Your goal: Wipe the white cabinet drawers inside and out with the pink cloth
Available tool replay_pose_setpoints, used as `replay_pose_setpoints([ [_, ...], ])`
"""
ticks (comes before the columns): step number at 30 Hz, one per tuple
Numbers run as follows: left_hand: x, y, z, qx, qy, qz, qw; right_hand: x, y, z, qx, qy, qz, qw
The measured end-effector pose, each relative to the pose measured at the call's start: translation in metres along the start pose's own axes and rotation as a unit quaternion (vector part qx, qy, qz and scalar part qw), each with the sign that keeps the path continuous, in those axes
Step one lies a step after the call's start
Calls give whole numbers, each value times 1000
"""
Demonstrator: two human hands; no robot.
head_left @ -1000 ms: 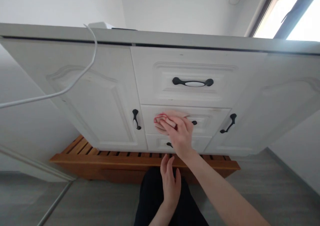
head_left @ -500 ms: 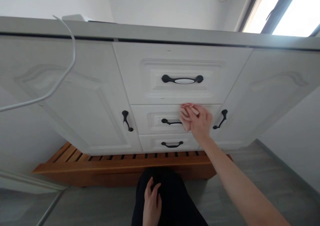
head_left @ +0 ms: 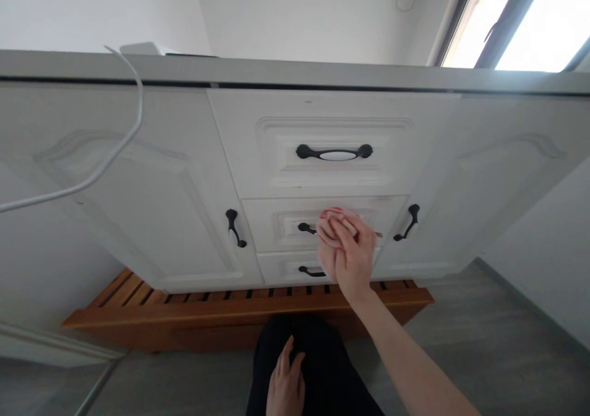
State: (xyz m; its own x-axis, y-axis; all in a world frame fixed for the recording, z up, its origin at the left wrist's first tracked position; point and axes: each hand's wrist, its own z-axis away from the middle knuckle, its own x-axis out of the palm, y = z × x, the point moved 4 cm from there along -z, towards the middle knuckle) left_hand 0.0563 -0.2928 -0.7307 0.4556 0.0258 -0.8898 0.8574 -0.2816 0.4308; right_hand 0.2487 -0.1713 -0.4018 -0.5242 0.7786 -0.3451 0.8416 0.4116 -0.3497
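My right hand (head_left: 354, 253) grips a crumpled pink and white cloth (head_left: 329, 231) in front of the middle drawer (head_left: 262, 225) of a white cabinet. The cloth and hand cover most of that drawer's dark handle (head_left: 306, 227) and part of the bottom drawer's handle (head_left: 311, 272). Whether the cloth touches the drawer front, I cannot tell. Above it, the top drawer (head_left: 276, 176) is closed and carries a dark handle with a white inset (head_left: 335, 153). My left hand (head_left: 286, 385) rests on my dark-trousered leg, holding nothing, its fingers loosely apart.
A slatted wooden bench (head_left: 193, 321) runs along the cabinet's foot, in front of my knees. Cabinet doors with dark handles flank the drawers. A white cable (head_left: 133, 130) hangs from the countertop (head_left: 276, 69) at the left. Bright windows (head_left: 530, 29) stand upper right.
My right hand and the cloth have moved left and down from the middle drawer's upper right part toward its handle. The left hand stays on the leg.
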Motion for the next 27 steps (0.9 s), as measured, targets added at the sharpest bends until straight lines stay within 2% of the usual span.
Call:
replay_pose_setpoints([
  [2, -1, 2, -1, 1, -7, -28, 1000, 20, -27, -8, -55, -51, 44, 996],
  [4, -1, 3, -3, -1, -19, -48, 999, 48, -40, -11, -94, -123, 91, 984],
  [6, 0, 4, -4, -4, -32, -56, 998, 73, -41, -10, -124, -166, 123, 971],
  [8, 0, 5, -5, -9, -41, -53, 998, 83, -35, -7, -141, -159, 134, 968],
  [11, 0, 4, -3, -13, -45, -44, 998, 76, -24, -2, -138, -144, 127, 972],
  [14, 0, 1, -1, -17, -44, -41, 998, 57, -15, 5, -111, -126, 123, 978],
  [18, -2, -2, 1, -27, -52, -46, 997, 36, 5, 15, -99, -73, 134, 983],
  [24, -5, 6, -4, -35, -82, -67, 994, 9, 69, 21, -52, -29, 183, 981],
  [27, -5, 9, -7, -41, -100, -70, 992, 0, 96, 32, -39, -37, 242, 969],
])
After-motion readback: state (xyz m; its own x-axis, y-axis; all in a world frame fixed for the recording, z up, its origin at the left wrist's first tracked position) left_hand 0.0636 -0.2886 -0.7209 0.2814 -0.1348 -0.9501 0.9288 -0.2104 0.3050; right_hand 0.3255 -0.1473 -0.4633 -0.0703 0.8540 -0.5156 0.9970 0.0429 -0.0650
